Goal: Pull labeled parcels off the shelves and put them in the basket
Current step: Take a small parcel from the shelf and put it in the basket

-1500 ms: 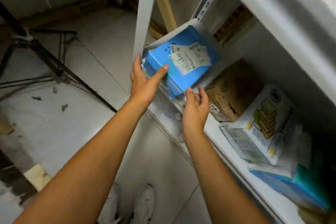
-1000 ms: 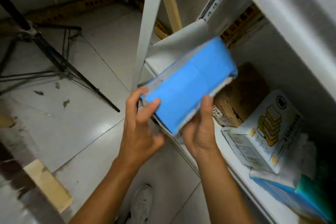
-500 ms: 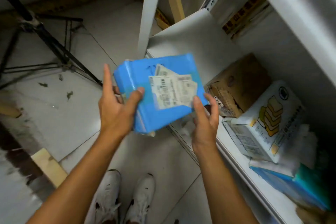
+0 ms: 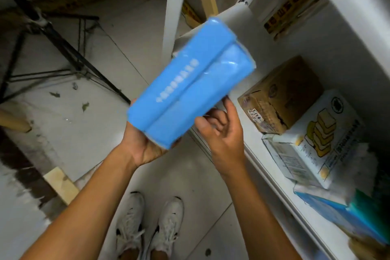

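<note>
The blue parcel is sitting up in the air, just off the front of the shelf. The left hand is cupping its low end from below, grip curled round it. The right hand is touching its side, fingers loose and spread.
</note>
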The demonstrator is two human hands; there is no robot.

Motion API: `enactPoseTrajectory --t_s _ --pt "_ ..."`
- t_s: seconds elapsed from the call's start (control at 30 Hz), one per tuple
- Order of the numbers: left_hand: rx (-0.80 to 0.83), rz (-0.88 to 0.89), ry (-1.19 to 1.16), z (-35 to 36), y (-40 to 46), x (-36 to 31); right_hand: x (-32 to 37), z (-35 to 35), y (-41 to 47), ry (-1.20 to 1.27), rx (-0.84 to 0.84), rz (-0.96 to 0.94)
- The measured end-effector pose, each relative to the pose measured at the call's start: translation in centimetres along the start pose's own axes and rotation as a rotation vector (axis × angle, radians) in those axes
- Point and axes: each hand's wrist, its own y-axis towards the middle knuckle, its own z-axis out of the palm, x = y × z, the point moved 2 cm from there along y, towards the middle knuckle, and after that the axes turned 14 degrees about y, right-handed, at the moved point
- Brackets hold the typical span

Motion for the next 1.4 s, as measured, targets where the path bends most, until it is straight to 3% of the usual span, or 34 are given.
enactPoseTrajectory --t_s 0.07,0.2,0.4,0.7,0.93,1.03,1.13,1.23,1.4 --pt "0.013 0.181 0.139 1.5 -0.2 -0.4 0.2 0.0 0.0 0.121 -0.071 0.005" --pt "-0.071 0.285 0.288 3.7 0.3 -0.8 0.6 -0.6 0.2 0.211 -0.19 0.033" --pt "-0.239 0.503 0.382 5.7 2.8 -1.4 -0.2 -1.9 0.7 0.112 -0.305 0.113" --pt "-0.58 0.535 0.966 7.2 7.8 -4.2 -1.8 -2.9 0.2 -0.101 -0.149 0.223" --pt "-0.777 0.532 0.86 8.8 6.4 -0.9 -2.4 -4.3 -0.9 0.008 -0.366 0.261" --pt "-0.715 0.548 0.949 9.8 5.6 3.9 -2.6 -5.7 -1.8 0.003 -0.456 0.259" --pt "-0.46 0.595 1.209 12.0 6.6 7.2 -3.1 -7.5 -3.3 -0.106 -0.459 0.263" --pt "-0.238 0.467 1.373 14.4 9.3 8.5 -3.5 -9.1 -4.8 -0.232 -0.414 0.255" --pt "-0.327 0.373 1.366 16.5 12.0 7.9 -4.1 -10.9 -6.7 -0.275 -0.343 0.266"
